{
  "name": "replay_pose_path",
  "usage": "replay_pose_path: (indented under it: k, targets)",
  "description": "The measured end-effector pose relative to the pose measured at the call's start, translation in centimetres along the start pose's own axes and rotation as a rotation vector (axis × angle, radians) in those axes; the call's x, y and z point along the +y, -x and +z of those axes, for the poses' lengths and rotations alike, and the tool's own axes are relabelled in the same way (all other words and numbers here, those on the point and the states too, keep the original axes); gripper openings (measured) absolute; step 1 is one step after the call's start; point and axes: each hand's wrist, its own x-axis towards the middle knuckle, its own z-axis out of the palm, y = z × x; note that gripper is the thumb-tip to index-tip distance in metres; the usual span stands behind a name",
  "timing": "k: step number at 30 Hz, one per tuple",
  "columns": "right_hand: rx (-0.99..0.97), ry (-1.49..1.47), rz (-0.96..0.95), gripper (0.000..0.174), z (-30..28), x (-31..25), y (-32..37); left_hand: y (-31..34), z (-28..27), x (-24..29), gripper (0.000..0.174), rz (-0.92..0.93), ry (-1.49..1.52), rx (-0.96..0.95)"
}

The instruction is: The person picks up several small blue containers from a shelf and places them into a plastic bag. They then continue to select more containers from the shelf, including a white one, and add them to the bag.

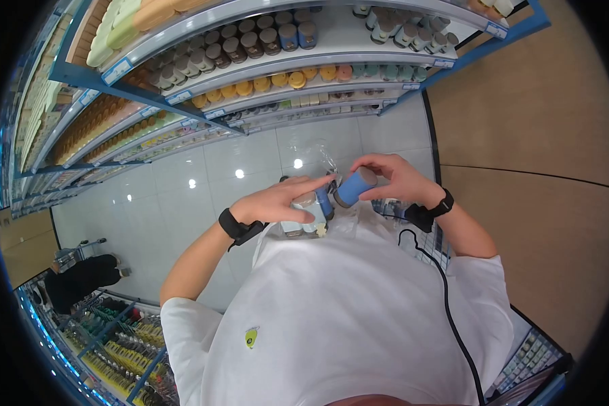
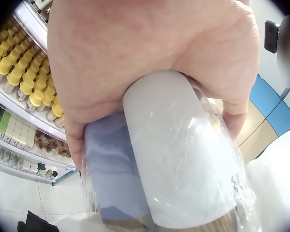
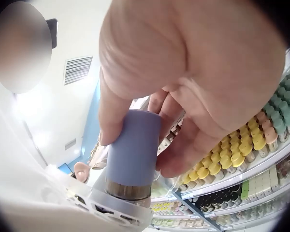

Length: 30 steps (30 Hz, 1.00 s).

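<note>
My right hand (image 1: 399,179) grips a blue cylindrical canister (image 1: 356,187) between thumb and fingers, in front of the white shirt. In the right wrist view the canister (image 3: 133,150) shows a blue sleeve over a clear, brownish end, just above a clear plastic piece with oval holes (image 3: 116,208). My left hand (image 1: 277,201) holds a pair of canisters side by side in clear film, its fingers around them. One is white (image 2: 176,150), the other blue (image 2: 113,164); thin brown sticks show at the white one's far end.
Shelves with rows of brown and blue canisters (image 1: 250,44) and yellow-topped bottles (image 1: 262,84) stand ahead. A tan panel (image 1: 528,115) is on the right. A person in black (image 1: 88,277) is at the lower left, near hanging goods (image 1: 118,345). A black cable (image 1: 446,291) runs down the shirt.
</note>
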Motion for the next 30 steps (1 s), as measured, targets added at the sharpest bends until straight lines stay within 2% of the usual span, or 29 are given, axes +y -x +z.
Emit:
replay_pose_path:
  k: [6,11,14,18,21,23,24,26,27,29,30]
  targets:
    - [0.061,0.033,-0.080,0.054,-1.0,-1.2,0.2,0.2,0.2,-0.8,0.095,0.043,-0.013,0.031]
    - [0.069,0.046,-0.212,0.035,-1.1,-0.6,0.1,0.5,0.0,-0.1,0.094,-0.002,0.027,0.015]
    - [0.042,0.012,-0.246,0.030,-0.8,-0.9,0.1,0.6,0.2,-0.5,0.094,-0.001,-0.023,0.032]
    - [0.023,0.015,-0.201,0.028,-1.3,0.4,0.0,0.6,0.3,-0.4,0.094,0.050,-0.036,0.071]
    - [0.077,-0.001,-0.209,0.023,-1.3,0.2,-0.4,0.7,0.2,0.1,0.093,0.021,-0.003,0.056]
    - [0.238,-0.068,-0.285,0.019,-1.9,-0.4,-1.2,0.6,0.2,-0.1,0.093,0.066,0.015,0.055]
    - [0.242,-0.055,-0.296,0.019,-2.8,0.2,-1.8,0.6,0.2,0.0,0.093,0.077,0.002,0.058]
    - [0.341,0.193,-0.481,0.017,-5.8,2.0,-4.2,0.7,0.2,0.0,0.093,0.028,-0.023,0.054]
    - [0.347,0.199,-0.489,0.017,-6.9,1.4,-4.9,0.7,0.4,-0.4,0.093,0.042,-0.017,0.060]
    - [0.362,0.029,-0.223,0.016,-9.1,0.3,-6.8,0.7,0.4,-0.5,0.093,0.037,-0.025,0.061]
    - [0.364,0.030,-0.230,0.016,-10.1,-0.4,-7.9,0.8,0.5,-0.5,0.093,0.025,-0.019,0.064]
